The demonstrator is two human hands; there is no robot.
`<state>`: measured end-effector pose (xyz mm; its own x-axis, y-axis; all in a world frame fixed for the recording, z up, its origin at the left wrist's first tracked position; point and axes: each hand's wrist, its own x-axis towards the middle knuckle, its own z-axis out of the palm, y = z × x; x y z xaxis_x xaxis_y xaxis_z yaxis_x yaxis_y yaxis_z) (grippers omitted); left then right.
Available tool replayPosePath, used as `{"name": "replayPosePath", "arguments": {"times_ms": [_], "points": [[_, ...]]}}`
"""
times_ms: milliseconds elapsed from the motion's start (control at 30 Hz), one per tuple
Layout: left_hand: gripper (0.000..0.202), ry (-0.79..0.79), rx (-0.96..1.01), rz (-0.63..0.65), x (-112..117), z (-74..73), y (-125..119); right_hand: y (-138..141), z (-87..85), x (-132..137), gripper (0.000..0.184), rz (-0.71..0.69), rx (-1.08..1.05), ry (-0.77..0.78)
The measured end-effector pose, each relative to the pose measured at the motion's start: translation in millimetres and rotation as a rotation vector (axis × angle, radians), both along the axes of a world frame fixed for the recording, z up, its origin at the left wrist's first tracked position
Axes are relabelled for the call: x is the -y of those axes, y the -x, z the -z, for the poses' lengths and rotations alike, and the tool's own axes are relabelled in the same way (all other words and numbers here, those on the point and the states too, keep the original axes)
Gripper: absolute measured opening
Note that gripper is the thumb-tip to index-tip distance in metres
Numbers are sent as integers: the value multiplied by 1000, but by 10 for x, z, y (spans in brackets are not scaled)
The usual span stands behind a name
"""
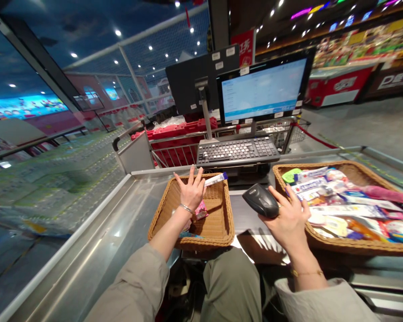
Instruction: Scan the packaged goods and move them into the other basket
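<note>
Left hand [190,191] and right hand [287,221] over a steel checkout counter [97,223], seen from the head camera.
The right hand curls closed around a black handheld barcode scanner [260,201]. The left hand's fingers spread wide beside a white-and-blue stick packet [215,180]; any grip on it cannot be told. An emptier wicker basket [206,241] sits under the left hand, a fuller wicker basket [339,245] of packaged goods [342,205] by the right, each within easy reach, below a keyboard [237,152].

Basket [218,210] rough woven wicker; counter [97,232] smooth steel; scanner [260,200] glossy plastic.
</note>
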<state>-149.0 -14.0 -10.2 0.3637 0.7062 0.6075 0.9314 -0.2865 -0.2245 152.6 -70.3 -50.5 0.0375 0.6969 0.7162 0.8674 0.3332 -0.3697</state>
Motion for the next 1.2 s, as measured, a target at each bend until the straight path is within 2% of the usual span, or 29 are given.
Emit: {"name": "replayPosePath", "arguments": {"times_ms": [267, 500, 1200], "points": [[25, 35, 10, 4, -35, -16, -288, 31, -19, 21, 22, -5, -1, 10], [24, -20, 15, 53, -90, -5, -474, 52, -59, 36, 25, 1, -17, -9], [19, -164, 1, 82, -167, -6, -588, 41, -56, 38, 24, -26, -3, -9]]}}
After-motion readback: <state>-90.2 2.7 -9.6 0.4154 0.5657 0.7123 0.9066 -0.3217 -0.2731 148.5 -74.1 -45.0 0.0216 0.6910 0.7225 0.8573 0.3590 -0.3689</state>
